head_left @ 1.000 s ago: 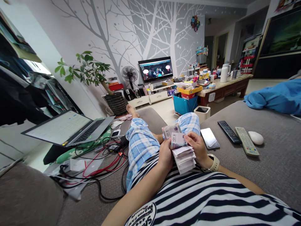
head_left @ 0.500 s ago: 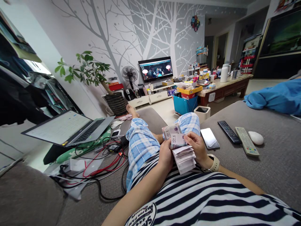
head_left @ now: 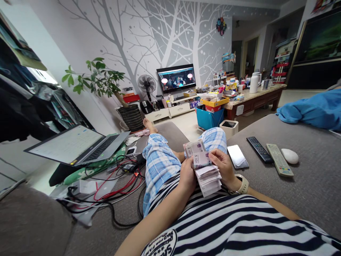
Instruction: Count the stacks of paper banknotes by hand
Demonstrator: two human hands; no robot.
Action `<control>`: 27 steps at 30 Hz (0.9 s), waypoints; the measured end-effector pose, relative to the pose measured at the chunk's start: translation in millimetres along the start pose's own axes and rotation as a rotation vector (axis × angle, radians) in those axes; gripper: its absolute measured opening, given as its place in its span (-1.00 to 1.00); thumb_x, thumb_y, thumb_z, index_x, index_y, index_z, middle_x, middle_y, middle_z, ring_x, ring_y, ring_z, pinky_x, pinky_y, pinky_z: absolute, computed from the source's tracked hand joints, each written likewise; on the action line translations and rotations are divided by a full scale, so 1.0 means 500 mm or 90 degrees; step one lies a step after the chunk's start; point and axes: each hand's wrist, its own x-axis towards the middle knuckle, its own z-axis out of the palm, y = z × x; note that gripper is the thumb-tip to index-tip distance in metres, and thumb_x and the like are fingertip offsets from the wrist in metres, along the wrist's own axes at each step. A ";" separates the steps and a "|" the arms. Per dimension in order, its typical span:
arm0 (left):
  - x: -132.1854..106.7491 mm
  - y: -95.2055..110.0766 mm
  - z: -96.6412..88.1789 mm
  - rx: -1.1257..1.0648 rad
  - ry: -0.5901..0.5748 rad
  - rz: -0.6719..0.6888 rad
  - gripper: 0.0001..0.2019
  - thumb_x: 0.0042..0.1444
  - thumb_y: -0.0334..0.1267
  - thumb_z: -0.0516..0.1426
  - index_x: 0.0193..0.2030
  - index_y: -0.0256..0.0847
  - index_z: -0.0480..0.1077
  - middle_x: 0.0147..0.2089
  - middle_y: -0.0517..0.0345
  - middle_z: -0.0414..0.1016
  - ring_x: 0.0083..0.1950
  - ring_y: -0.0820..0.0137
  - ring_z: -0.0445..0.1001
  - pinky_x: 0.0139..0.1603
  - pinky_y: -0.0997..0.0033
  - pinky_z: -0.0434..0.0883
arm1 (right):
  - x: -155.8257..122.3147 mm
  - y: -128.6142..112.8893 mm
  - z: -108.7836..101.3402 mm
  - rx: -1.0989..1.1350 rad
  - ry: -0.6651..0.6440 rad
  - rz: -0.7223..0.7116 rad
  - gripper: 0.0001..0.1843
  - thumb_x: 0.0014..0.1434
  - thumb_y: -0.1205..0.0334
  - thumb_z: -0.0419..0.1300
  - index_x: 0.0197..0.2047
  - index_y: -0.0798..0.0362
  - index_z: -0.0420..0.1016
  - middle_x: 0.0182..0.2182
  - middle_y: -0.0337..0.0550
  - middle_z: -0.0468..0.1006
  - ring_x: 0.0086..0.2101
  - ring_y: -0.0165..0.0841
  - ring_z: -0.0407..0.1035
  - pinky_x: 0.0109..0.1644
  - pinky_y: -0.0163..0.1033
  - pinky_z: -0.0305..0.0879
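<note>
- We find the paper notes [head_left: 208, 180] in the grip itself, between the two hands and above the lap.
- Left hand [head_left: 188, 174]: we record it closed on the left side of the notes, thumb near the front; its other fingers are largely hidden, so we cannot tell how they lie.
- Right hand [head_left: 223, 166]: we see thumb and fingertips drawn together at the right edge of the front note [head_left: 201, 159], with little gap; the rest of the fingers curl beside the notes.
- Beyond the grip, we note an upper bundle [head_left: 194, 147] of notes projecting away from us, partly covered by the front note.
- On the near side of the grip, we see the other ends of the notes hang fanned in layers toward the striped shirt [head_left: 226, 220].
- Just right of the grip, we log a phone [head_left: 237, 156] on the sofa [head_left: 266, 192]; farther right, a black remote [head_left: 259, 149], a beige remote [head_left: 279, 160] and a rounded white object [head_left: 290, 156].
- Left of the grip, we have the plaid trousers [head_left: 162, 160], then tangled cables [head_left: 128, 185] and, well apart, an open laptop [head_left: 69, 145].
</note>
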 end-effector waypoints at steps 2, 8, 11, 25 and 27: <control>0.000 0.000 -0.001 0.003 0.001 -0.003 -0.77 -0.14 -0.18 0.25 -0.35 -0.28 0.50 -0.39 0.10 0.58 -0.26 0.23 0.54 -0.19 0.30 0.41 | 0.000 0.001 0.000 0.006 -0.004 0.000 -0.69 0.16 -0.02 0.22 -0.46 0.02 0.38 -0.58 -0.31 0.28 -0.54 -0.41 0.11 -0.47 -0.28 0.07; 0.000 0.001 -0.002 0.018 0.009 0.005 -0.78 -0.15 -0.16 0.25 -0.39 -0.29 0.49 -0.43 0.11 0.56 -0.32 0.26 0.52 -0.22 0.31 0.41 | -0.001 0.003 -0.002 0.010 -0.002 -0.016 -0.70 0.18 0.00 0.22 -0.46 0.02 0.37 -0.58 -0.31 0.28 -0.54 -0.41 0.11 -0.46 -0.28 0.07; 0.000 0.002 -0.002 0.016 0.002 0.008 -0.78 -0.15 -0.17 0.25 -0.39 -0.29 0.50 -0.42 0.10 0.57 -0.31 0.27 0.51 -0.22 0.32 0.41 | -0.001 0.002 -0.002 0.004 -0.003 -0.015 -0.69 0.18 -0.01 0.21 -0.47 0.02 0.37 -0.58 -0.31 0.28 -0.53 -0.41 0.11 -0.46 -0.27 0.07; 0.001 0.003 0.001 -0.025 0.008 -0.021 -0.71 -0.15 -0.16 0.28 -0.30 -0.29 0.49 -0.29 -0.02 0.63 -0.14 0.12 0.59 -0.05 0.17 0.45 | -0.002 0.004 -0.003 -0.006 -0.012 -0.024 -0.58 0.27 -0.08 0.09 -0.50 0.01 0.40 -0.59 -0.26 0.38 -0.55 -0.40 0.19 -0.43 -0.26 0.13; 0.001 0.002 0.001 -0.032 0.011 -0.022 -0.71 -0.14 -0.17 0.28 -0.28 -0.30 0.48 -0.29 -0.03 0.63 -0.12 0.10 0.59 -0.03 0.14 0.45 | -0.002 0.004 -0.003 0.004 -0.018 -0.023 -0.58 0.27 -0.07 0.10 -0.51 0.01 0.39 -0.61 -0.27 0.37 -0.57 -0.41 0.18 -0.45 -0.26 0.11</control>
